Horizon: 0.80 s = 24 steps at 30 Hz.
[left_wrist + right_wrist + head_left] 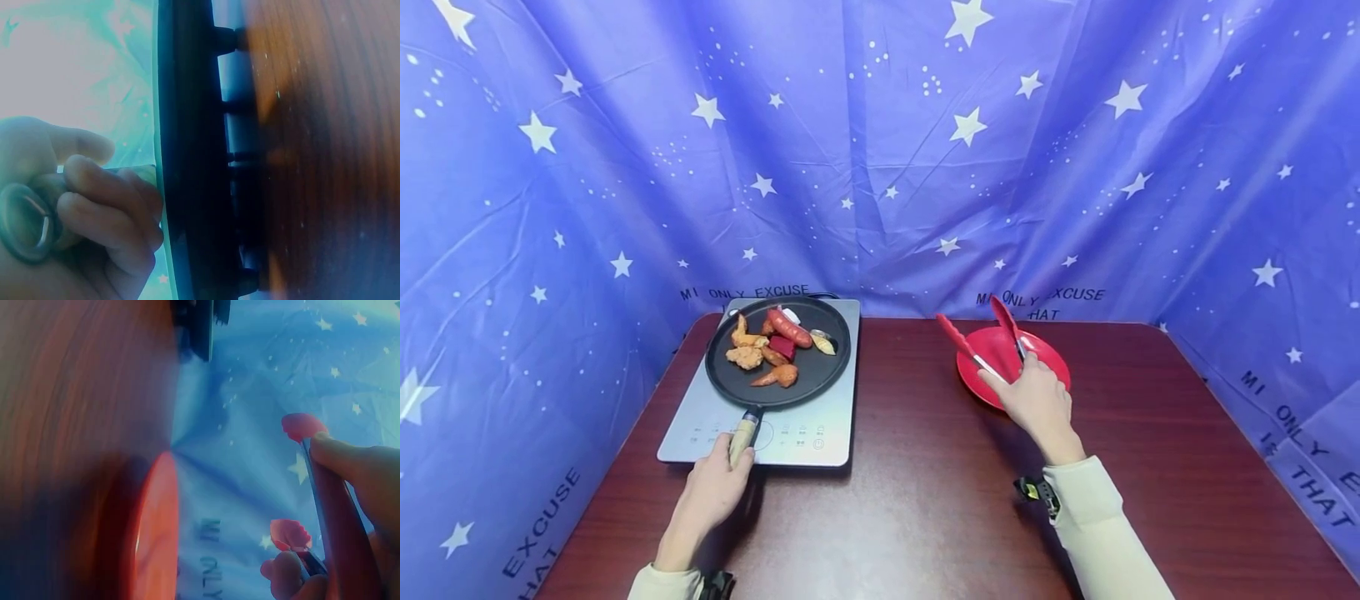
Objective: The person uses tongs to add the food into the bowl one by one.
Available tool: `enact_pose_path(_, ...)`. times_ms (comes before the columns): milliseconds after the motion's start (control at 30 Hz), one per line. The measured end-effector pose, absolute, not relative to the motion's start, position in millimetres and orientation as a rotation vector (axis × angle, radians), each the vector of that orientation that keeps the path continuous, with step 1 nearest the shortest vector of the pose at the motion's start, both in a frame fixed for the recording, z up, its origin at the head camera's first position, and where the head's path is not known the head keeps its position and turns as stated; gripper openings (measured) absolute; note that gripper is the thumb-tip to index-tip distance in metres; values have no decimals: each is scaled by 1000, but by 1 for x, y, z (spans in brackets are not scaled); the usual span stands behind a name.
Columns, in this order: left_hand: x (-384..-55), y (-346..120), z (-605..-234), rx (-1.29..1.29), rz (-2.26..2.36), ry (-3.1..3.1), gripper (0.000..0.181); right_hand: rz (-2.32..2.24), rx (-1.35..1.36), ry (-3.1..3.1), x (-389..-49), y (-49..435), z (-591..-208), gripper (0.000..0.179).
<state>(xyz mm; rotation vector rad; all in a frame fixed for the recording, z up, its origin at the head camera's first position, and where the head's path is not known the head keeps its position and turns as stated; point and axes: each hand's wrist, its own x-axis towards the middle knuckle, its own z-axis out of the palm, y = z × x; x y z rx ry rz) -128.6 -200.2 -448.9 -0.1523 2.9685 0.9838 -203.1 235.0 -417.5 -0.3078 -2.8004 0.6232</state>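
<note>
A black frying pan (pixel 820 379) holds several food pieces, among them a sausage (pixel 793 330), a fried chicken piece (pixel 745 357) and a dark red cube (pixel 782 347). My left hand (pixel 718 483) grips the pan's beige handle (pixel 742 440), and its curled fingers (pixel 112 212) show in the left wrist view. My right hand (pixel 1036 402) holds red-tipped tongs (pixel 957 335) above a red plate (pixel 1056 367). The two tong tips stand apart with nothing between them. In the right wrist view the thumb (pixel 340 456) lies along one tong arm.
The pan sits on a silver induction cooktop (pixel 831 433) at the table's left. A dark red-brown wooden table (pixel 910 500) spreads between cooktop and plate. Blue star-patterned curtains (pixel 880 167) hang behind the table and at both sides.
</note>
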Motion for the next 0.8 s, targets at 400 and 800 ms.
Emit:
enact_pose_path(400,-128,-200,-449,-162,989,2970,36,551,-408,-2834,-188,281,-441,93)
enact_pose_path(800,-127,-198,-448,-172,1007,2974,32,499,-435,-2896,-177,300,-462,91)
